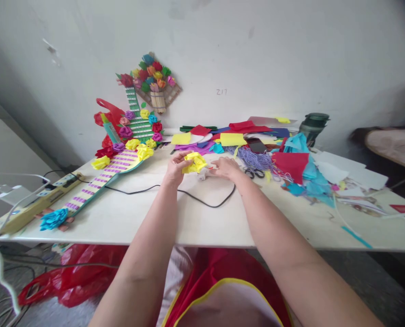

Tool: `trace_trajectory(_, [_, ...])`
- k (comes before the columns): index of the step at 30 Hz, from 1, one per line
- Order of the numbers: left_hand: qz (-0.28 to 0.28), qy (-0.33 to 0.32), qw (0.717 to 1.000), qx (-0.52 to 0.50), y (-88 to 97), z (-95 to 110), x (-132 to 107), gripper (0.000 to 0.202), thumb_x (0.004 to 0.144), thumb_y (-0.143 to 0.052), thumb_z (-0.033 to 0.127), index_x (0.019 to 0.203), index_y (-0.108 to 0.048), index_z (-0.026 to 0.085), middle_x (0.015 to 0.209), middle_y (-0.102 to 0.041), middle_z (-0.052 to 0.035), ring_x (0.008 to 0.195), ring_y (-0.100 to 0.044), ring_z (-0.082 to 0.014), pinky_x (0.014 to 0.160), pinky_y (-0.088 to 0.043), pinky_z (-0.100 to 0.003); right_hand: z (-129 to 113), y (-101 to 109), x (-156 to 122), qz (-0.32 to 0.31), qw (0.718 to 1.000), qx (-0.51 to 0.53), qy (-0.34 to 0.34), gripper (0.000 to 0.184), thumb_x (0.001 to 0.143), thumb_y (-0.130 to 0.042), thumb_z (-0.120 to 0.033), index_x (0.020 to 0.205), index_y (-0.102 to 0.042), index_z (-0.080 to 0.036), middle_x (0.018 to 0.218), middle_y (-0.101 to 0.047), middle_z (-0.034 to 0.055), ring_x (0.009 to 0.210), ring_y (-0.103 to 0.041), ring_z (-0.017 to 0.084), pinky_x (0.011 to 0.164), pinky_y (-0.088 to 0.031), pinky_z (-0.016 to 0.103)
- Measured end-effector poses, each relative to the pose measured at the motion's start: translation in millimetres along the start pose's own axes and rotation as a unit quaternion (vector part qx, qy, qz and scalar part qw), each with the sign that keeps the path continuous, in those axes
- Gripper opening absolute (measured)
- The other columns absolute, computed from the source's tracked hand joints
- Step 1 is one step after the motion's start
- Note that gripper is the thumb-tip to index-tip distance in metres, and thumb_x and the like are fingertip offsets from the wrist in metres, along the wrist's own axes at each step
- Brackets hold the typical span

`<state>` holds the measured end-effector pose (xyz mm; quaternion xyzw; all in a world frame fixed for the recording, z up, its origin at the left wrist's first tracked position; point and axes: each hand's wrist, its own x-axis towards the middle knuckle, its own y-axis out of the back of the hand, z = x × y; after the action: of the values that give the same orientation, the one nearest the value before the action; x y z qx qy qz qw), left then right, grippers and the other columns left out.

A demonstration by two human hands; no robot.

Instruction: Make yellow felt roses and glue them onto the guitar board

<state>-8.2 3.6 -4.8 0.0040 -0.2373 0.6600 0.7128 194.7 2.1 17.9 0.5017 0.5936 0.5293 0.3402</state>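
Observation:
My left hand (pixel 177 168) is closed on a yellow crepe-paper flower (pixel 194 162), pinched between thumb and fingers above the middle of the table. Just to the right, my right hand (pixel 225 168) curls round a small pale tool with a bit of red, which looks like a hot glue gun (pixel 202 174); its tip points toward the flower. Most of the tool is small and blurred. A black cord (pixel 202 200) loops over the table below both hands and rises to my right hand. Black-handled scissors (pixel 254 173) lie beside my right wrist.
On the left lie a flower-trimmed striped panel (pixel 112 165) and a power strip (pixel 48 200). Behind my hands are stacked coloured papers (pixel 232 139) and purple shredded strands (pixel 255 159). Blue paper scraps (pixel 320 181) and a dark bottle (pixel 314 127) stand right. A red bag (pixel 76 272) lies below.

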Motion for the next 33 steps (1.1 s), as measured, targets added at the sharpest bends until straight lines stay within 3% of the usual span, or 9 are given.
trace_trajectory(4, [-0.004,0.011,1.000,0.008,-1.2,-2,0,0.050,0.046,-0.086,0.030,0.092,-0.069,0.018,0.079,-0.074,-0.0041,0.072,-0.072,-0.0228,0.067,-0.057,-0.035,5,1,5,0.131,0.985,0.102,0.035,0.034,0.086,-0.060,-0.034,0.113,-0.077,-0.021,0.110,-0.074,0.0099,0.103,-0.066,0.026,0.095,-0.048,0.039])
trace_trajectory(6, [-0.010,0.010,1.000,0.013,-1.2,-4,0,0.051,0.046,-0.086,0.030,0.092,-0.069,0.018,0.078,-0.074,-0.0039,0.069,-0.071,-0.0220,0.065,-0.057,-0.034,5,0,8,0.174,0.964,0.188,0.076,0.029,0.085,-0.060,-0.027,0.107,-0.078,-0.020,0.103,-0.075,0.0084,0.089,-0.066,0.021,0.087,-0.051,0.036])
trace_trajectory(9, [-0.019,0.007,1.000,0.022,-0.9,-6,0,0.050,0.047,-0.086,0.030,0.093,-0.069,0.018,0.077,-0.074,-0.0033,0.067,-0.070,-0.0205,0.065,-0.056,-0.034,1,-2,12,0.205,0.923,0.293,0.144,0.025,0.082,-0.061,-0.022,0.100,-0.079,-0.019,0.099,-0.075,0.0072,0.085,-0.064,0.018,0.083,-0.051,0.033])
trace_trajectory(15, [-0.032,0.015,0.999,0.025,-3.4,-2,-3,0.050,0.046,-0.087,0.030,0.090,-0.067,0.018,0.074,-0.073,-0.0024,0.065,-0.070,-0.0208,0.061,-0.055,-0.032,-4,-3,12,0.206,0.882,0.362,0.218,0.027,0.078,-0.059,-0.016,0.096,-0.079,-0.021,0.101,-0.073,0.0078,0.094,-0.064,0.019,0.084,-0.052,0.034])
trace_trajectory(21, [-0.049,0.017,0.997,0.050,-4.6,2,-4,0.047,0.047,-0.088,0.033,0.085,-0.064,0.018,0.070,-0.072,-0.0019,0.060,-0.069,-0.0191,0.059,-0.055,-0.032,-4,-5,14,0.193,0.882,0.363,0.231,0.031,0.075,-0.056,-0.013,0.094,-0.079,-0.022,0.104,-0.070,0.0064,0.096,-0.062,0.019,0.084,-0.052,0.034])
trace_trajectory(33, [-0.039,0.016,0.998,0.053,-4.7,0,-4,0.057,0.046,-0.087,0.029,0.098,-0.064,0.017,0.075,-0.074,-0.0030,0.064,-0.070,-0.0210,0.059,-0.053,-0.030,-3,-2,11,0.185,0.881,0.381,0.212,0.023,0.075,-0.059,-0.017,0.091,-0.076,-0.018,0.100,-0.068,0.0068,0.082,-0.058,0.016,0.079,-0.049,0.032])
